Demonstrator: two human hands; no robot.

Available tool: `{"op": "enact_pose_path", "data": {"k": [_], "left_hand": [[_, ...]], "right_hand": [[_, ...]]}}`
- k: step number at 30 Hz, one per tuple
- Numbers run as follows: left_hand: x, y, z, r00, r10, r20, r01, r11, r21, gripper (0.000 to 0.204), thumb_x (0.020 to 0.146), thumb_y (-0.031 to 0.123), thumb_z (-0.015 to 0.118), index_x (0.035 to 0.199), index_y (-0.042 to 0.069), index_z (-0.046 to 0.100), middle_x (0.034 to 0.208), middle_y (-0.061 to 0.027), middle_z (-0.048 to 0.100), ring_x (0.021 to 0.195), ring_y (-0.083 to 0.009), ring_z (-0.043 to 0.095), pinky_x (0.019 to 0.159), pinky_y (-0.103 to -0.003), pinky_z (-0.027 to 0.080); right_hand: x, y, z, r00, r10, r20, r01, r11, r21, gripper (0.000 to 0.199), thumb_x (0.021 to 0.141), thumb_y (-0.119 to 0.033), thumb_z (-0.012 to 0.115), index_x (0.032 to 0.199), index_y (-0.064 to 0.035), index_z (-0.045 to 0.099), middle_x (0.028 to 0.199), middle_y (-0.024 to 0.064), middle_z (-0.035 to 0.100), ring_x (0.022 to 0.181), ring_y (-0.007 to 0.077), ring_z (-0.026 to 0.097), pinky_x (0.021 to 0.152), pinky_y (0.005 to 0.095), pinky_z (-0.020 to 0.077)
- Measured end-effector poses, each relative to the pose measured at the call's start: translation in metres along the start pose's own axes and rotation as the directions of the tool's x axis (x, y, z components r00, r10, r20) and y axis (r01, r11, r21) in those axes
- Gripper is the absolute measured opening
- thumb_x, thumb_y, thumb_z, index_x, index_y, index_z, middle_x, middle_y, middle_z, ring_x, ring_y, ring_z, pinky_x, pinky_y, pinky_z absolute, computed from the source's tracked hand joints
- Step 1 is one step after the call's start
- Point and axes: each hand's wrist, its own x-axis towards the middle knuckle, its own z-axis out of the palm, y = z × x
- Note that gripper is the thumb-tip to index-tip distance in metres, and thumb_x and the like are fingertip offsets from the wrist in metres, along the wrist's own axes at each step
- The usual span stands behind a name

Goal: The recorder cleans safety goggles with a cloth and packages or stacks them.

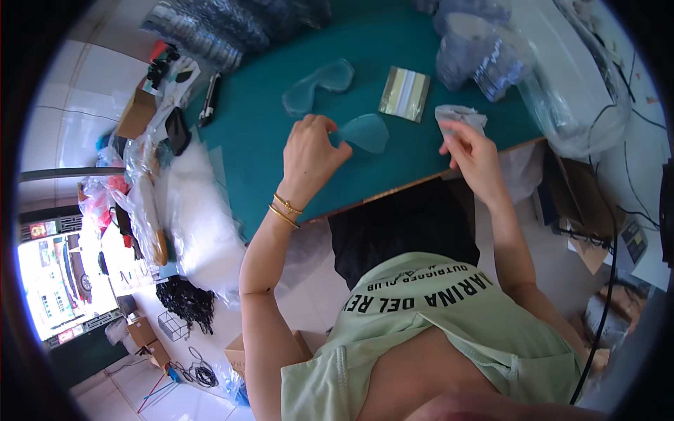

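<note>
My left hand (pixel 312 156) is over the green table top, its thumb and fingers pinching one end of a clear, bluish goggle-shaped lens (pixel 368 133). Part of that lens is hidden behind the fingers. Just beyond it lies a second clear goggle-shaped piece (pixel 319 85), flat on the table. Over by the near right edge, my right hand (pixel 472 158) has its fingers loosely bent and apart. Its fingertips overlap a crumpled white cloth or tissue (pixel 465 116) in the view; whether they touch it is unclear. A square, flat, yellowish packet (pixel 405 94) with a pale stripe lies between the hands, farther back.
Stacks of clear plastic-wrapped pieces (pixel 203 35) line the table's far left, with more bagged ones (pixel 484 49) at the far right. A black cutter-like tool (pixel 209 99) and a dark pouch (pixel 178 131) lie left. White plastic sheeting (pixel 193 203) hangs at the left edge.
</note>
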Motion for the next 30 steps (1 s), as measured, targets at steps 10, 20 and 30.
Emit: {"op": "enact_pose_path", "data": {"k": [10, 20, 30], "left_hand": [[0.085, -0.071, -0.002, 0.992, 0.001, -0.126, 0.016, 0.99, 0.139, 0.041, 0.074, 0.023, 0.072, 0.107, 0.0, 0.068, 0.108, -0.0181, 0.064, 0.101, -0.0341, 0.061, 0.091, -0.041, 0.049], [-0.116, -0.05, -0.002, 0.882, 0.004, -0.472, -0.006, 1.0, -0.004, 0.027, 0.082, 0.002, 0.063, 0.109, 0.004, 0.065, 0.116, -0.0132, 0.06, 0.109, -0.0331, 0.055, 0.095, -0.041, 0.047], [-0.329, -0.083, 0.019, 0.667, -0.475, -0.574, 0.587, 0.81, 0.012, 0.017, 0.081, 0.001, 0.061, 0.096, 0.004, 0.07, 0.111, -0.0124, 0.063, 0.108, -0.0325, 0.056, 0.095, -0.041, 0.046]], "right_hand": [[-0.015, -0.023, 0.029, 0.98, -0.146, 0.131, 0.132, 0.985, 0.116, 0.024, 0.102, -0.018, 0.055, 0.098, -0.0003, 0.07, 0.066, 0.0016, 0.061, 0.055, 0.0041, 0.052, 0.051, 0.0192, 0.0404], [-0.024, -0.014, 0.034, 0.972, -0.188, 0.141, 0.167, 0.975, 0.148, 0.036, 0.103, -0.026, 0.053, 0.08, -0.001, 0.065, 0.054, 0.0001, 0.056, 0.046, 0.0034, 0.044, 0.045, 0.019, 0.034], [-0.084, -0.079, 0.017, 0.203, -0.89, -0.407, 0.461, -0.28, 0.842, 0.016, 0.08, -0.002, 0.067, 0.075, -0.0124, 0.056, 0.071, -0.0055, 0.056, 0.06, 0.0047, 0.054, 0.057, 0.0213, 0.0389]]}}
